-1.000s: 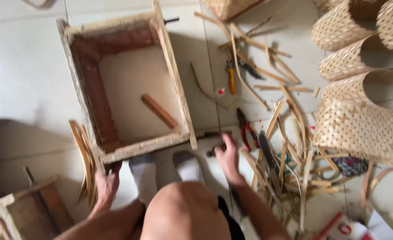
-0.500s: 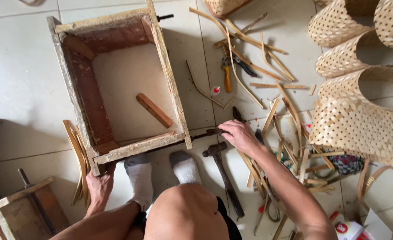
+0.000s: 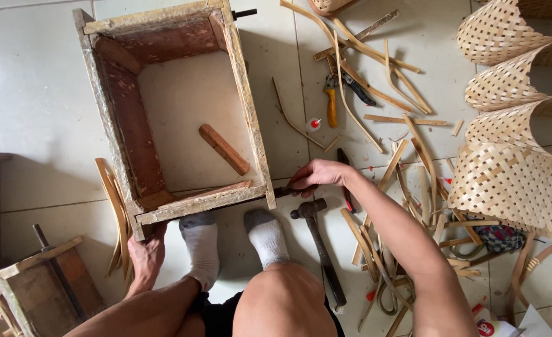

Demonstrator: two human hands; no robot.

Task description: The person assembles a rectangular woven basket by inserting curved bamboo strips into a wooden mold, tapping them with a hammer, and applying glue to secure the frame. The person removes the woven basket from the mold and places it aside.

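A rough open wooden box frame (image 3: 245, 100) stands on the tiled floor in front of my socked feet. A loose wooden block (image 3: 224, 148) lies inside it. My left hand (image 3: 145, 254) grips the frame's near left corner, beside a bundle of bent bamboo strips (image 3: 112, 206). My right hand (image 3: 316, 175) pinches a dark metal rod (image 3: 283, 191) that sticks out at the frame's near right corner. A hammer (image 3: 316, 240) lies on the floor just below that hand.
Several woven bamboo baskets (image 3: 516, 181) are stacked at the right. Bamboo strips (image 3: 376, 81), yellow-handled pliers (image 3: 331, 106), red-handled cutters (image 3: 348, 193) and a small glue bottle (image 3: 313, 124) litter the floor right of the frame. A second wooden frame (image 3: 26, 274) stands at bottom left.
My right hand moved up and left from the floor clutter to the rod at the frame's corner. My left hand shifted up to the frame's near left corner. The view came closer.
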